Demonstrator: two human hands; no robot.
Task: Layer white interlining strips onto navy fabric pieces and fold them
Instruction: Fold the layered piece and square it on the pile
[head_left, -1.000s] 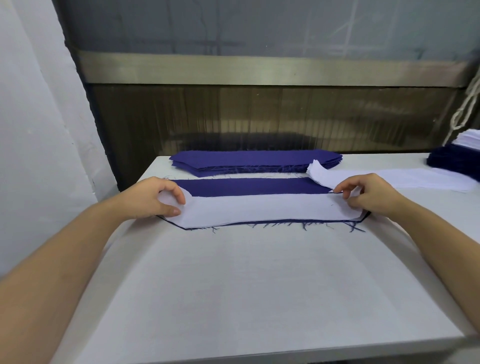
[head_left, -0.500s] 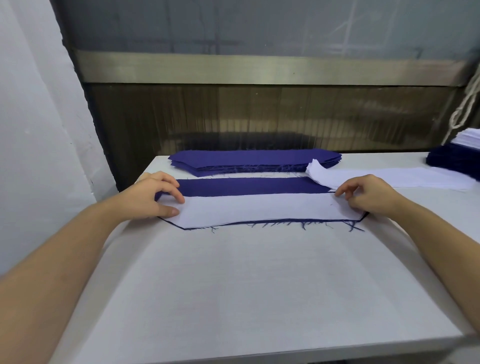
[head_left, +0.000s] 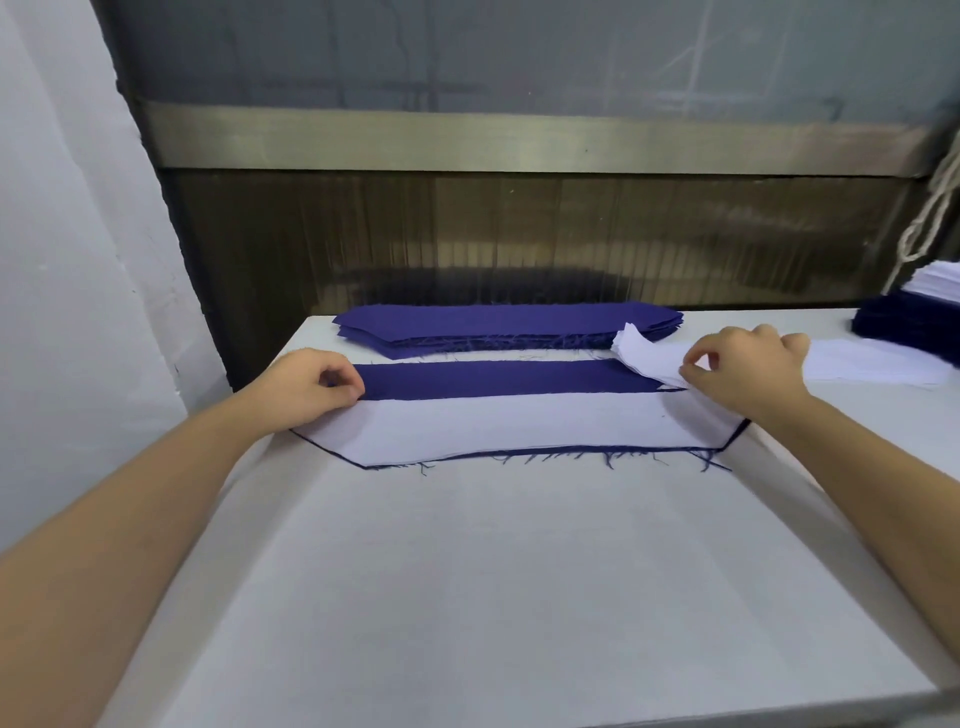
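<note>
The navy piece (head_left: 498, 378) lies across the table (head_left: 519, 597) toward its far edge, strip (head_left: 519, 423) covering its near half. My left hand (head_left: 311, 387) pinches its left end; my right hand (head_left: 748, 371) curls at the right end, but I cannot tell what it holds.

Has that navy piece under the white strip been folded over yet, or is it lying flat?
Flat, unfolded: the navy piece lies spread, its far half bare, the white strip covering the near half.
</note>
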